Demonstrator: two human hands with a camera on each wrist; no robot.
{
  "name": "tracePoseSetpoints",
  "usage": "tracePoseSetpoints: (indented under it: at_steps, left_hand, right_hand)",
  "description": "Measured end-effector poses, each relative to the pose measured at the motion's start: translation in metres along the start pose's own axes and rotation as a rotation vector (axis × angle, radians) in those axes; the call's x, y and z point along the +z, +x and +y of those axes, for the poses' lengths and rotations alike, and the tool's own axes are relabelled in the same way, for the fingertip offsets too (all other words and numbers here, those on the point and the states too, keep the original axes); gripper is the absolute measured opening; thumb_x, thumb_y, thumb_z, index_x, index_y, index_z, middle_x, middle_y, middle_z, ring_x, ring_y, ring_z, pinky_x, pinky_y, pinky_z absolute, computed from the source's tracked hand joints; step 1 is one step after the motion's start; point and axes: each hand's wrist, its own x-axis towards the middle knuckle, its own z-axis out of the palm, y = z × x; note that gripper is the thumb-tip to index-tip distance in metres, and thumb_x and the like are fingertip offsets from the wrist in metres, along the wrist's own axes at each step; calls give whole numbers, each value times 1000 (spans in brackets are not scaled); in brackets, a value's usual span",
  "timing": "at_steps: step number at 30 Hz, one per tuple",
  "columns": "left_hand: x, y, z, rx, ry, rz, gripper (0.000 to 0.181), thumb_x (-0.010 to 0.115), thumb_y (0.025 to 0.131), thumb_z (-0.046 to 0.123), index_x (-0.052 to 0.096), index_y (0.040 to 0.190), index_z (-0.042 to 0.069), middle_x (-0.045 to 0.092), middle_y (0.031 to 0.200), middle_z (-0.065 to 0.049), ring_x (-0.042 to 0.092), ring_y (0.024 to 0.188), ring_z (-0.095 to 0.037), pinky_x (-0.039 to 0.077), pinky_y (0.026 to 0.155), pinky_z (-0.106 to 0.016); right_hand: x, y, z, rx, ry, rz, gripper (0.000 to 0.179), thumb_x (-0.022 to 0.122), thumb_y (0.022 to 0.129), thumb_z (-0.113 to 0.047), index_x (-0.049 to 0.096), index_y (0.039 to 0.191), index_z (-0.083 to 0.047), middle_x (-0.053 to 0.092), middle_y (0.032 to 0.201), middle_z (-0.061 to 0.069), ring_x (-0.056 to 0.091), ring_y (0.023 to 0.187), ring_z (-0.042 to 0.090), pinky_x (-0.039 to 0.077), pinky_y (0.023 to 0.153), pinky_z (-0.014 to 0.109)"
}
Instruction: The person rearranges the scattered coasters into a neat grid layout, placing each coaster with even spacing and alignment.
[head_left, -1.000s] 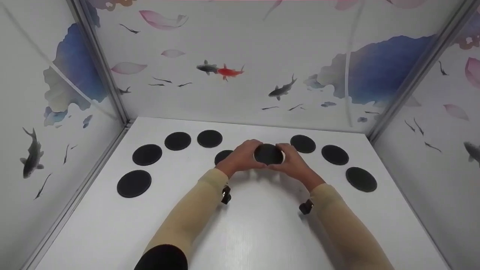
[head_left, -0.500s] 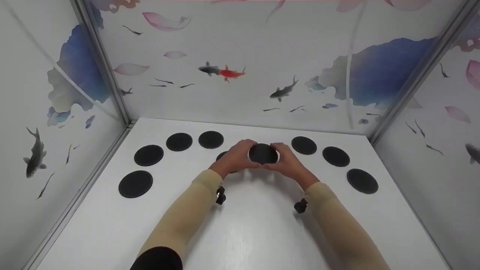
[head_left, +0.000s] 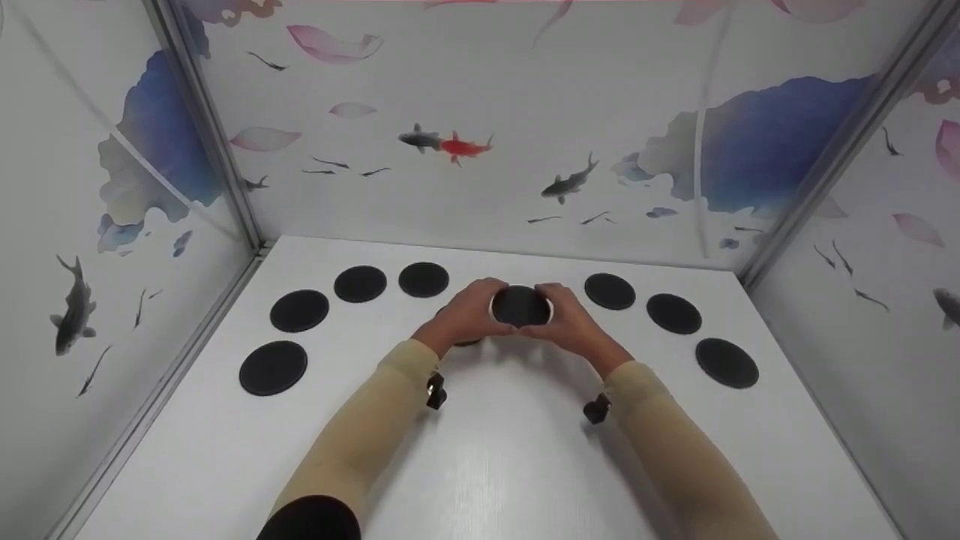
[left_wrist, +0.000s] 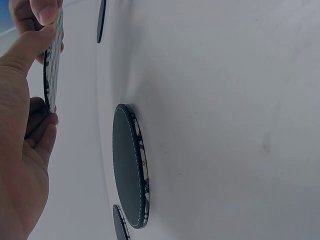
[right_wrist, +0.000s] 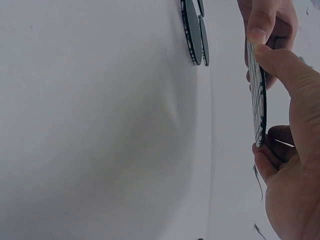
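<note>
Both hands hold a round black coaster (head_left: 520,307) above the white table, one at each side. My left hand (head_left: 469,313) grips its left edge and my right hand (head_left: 571,321) its right edge, with the thumbs meeting at the near side. In the wrist views the raised coaster (left_wrist: 52,70) shows a dark upper face and a pale patterned underside. Beneath the left wrist lies another coaster (left_wrist: 129,167), mostly hidden by that hand in the head view; its stitched dark top and patterned edge show in the left wrist view.
On the left, several more coasters (head_left: 274,368) lie in a curve on the table (head_left: 480,465). Three others, including a near one (head_left: 727,363), curve along the right. Printed panels (head_left: 480,202) wall in the back and sides.
Both hands have shifted slightly left with the held coaster, covering more of the coaster under the left wrist. The other coasters keep their places on the table.
</note>
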Motion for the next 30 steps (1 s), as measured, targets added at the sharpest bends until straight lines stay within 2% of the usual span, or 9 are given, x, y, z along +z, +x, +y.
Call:
tracePoseSetpoints:
  at_steps: [10, 14, 21, 30]
  left_hand:
    - [-3, -1, -2, 9, -9, -4, 86, 84, 77, 53, 49, 146, 15, 53, 143, -2, 48, 130, -16, 40, 110, -37]
    - [0, 0, -4, -9, -9, -10, 85, 85, 77, 52, 50, 145, 15, 54, 141, 0, 49, 127, -14, 41, 108, -36]
    - [7, 1, -6, -7, -16, -25, 81, 87, 77, 47, 52, 142, 12, 57, 135, -2, 53, 121, -15, 45, 104, -37]
    - [13, -2, -8, -3, -29, -42, 81, 88, 76, 44, 54, 141, 9, 59, 134, -5, 53, 125, -19, 42, 108, -37]
  right_hand:
    - [1, 2, -1, -10, -17, -2, 101, 85, 74, -58, 43, 152, -8, 46, 148, 10, 41, 138, 26, 35, 115, 46]
    - [3, 2, 0, -8, -11, -8, 102, 86, 73, -57, 43, 151, -8, 46, 148, 10, 41, 138, 27, 36, 114, 46]
    - [9, 4, 8, 23, -32, -24, 97, 87, 75, -51, 44, 150, -7, 47, 147, 11, 42, 138, 26, 36, 114, 45]
    - [16, 4, 12, 39, -26, -56, 93, 88, 78, -39, 44, 150, -2, 46, 149, 14, 42, 139, 29, 33, 116, 46]
